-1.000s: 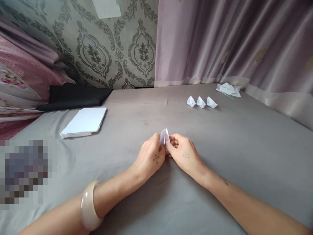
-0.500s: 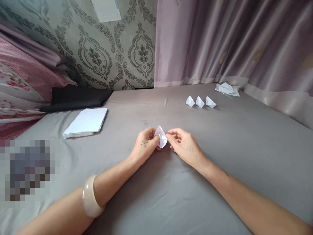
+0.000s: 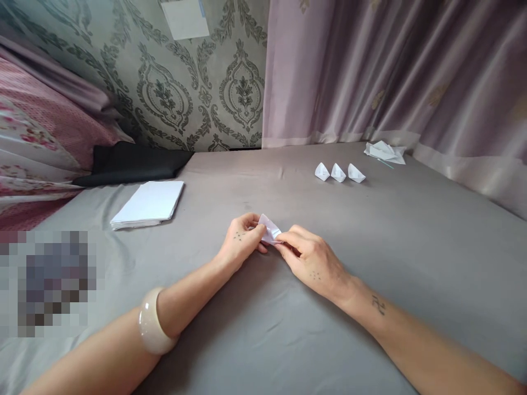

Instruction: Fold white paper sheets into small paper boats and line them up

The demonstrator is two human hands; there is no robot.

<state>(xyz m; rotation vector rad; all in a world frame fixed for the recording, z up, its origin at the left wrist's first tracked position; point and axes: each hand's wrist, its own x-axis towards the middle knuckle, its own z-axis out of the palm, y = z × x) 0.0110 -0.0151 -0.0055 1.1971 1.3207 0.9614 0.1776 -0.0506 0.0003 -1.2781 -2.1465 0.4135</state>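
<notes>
A small folded white paper boat (image 3: 269,229) is held between my two hands, a little above the grey sheet (image 3: 272,340). My left hand (image 3: 244,235) pinches its left side, thumb on the near face and fingers behind. At its lower right edge, my right hand (image 3: 308,252) grips the paper between thumb and fingertips. Part of the paper is hidden by the fingers. Three finished-looking paper boats (image 3: 338,173) stand in a row farther back on the right.
A stack of white paper (image 3: 149,202) lies to the left, with a black cloth (image 3: 135,164) behind it. Loose paper pieces (image 3: 385,151) and a thin greenish stick (image 3: 386,164) lie at the back right, near the purple curtain (image 3: 346,71). A blurred patch covers the lower left.
My right hand has turned and closed on the paper boat's right edge, where its fingers were beside it before. The paper has tilted. The view has shifted slightly.
</notes>
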